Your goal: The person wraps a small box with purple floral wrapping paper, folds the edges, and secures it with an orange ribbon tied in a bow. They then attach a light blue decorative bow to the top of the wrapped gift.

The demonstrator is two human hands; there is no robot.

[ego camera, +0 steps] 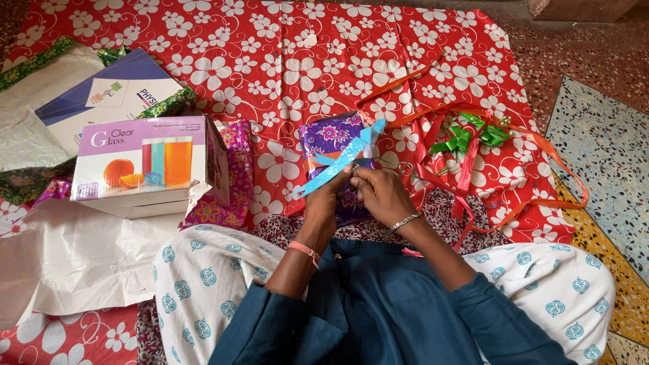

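Here's the scene from above: a red cloth printed with white flowers (pixel 304 61) covers most of the floor, and to the right a speckled terrazzo floor with yellow and pale panels (pixel 602 149) shows past its edge. The person sits cross-legged on it, in white trousers with blue motifs and a dark blue top.

Far left, a flat white-and-blue cardboard box (pixel 108 94) lies tilted on green patterned paper. Just below it sits a lilac rectangular carton picturing coloured tumblers and an orange (pixel 145 165), resting on pink floral wrapping paper (pixel 233 176), with a crumpled white paper sheet (pixel 74 257) spread underneath.

Centre now: a small parcel wrapped in purple floral paper (pixel 331 138) lies just ahead of the knees. The left hand (pixel 324 199) has its fingers closed around a light blue ribbon strip (pixel 341 162), which slants up across the parcel. The right hand (pixel 378 189) pinches the same ribbon, fingers curled tight, touching the left.

To the right, a tangle of red and orange ribbons (pixel 466 162) sprawls, with a shiny green ribbon bow (pixel 473 135) on top.
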